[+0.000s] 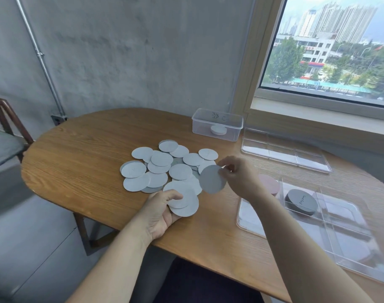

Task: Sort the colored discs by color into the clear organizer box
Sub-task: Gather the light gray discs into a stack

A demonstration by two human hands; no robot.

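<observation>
Several pale discs (162, 166) lie heaped face down in the middle of the wooden table (81, 158). My left hand (162, 212) grips a small stack of white discs (184, 203) at the heap's near edge. My right hand (241, 174) pinches a grey disc (211, 179) by its rim, held above the table to the right of the heap. The clear organizer box (339, 235) sits at the right. One compartment holds a stack of dark grey discs (301, 204). A pink stack (269, 184) shows behind my right wrist.
A small clear lidded tub (217, 123) with a white disc stack inside stands at the back. The organizer's clear lid (285, 152) lies to its right by the window sill. A chair (5, 127) stands at the far left. The table's front edge runs under my forearms.
</observation>
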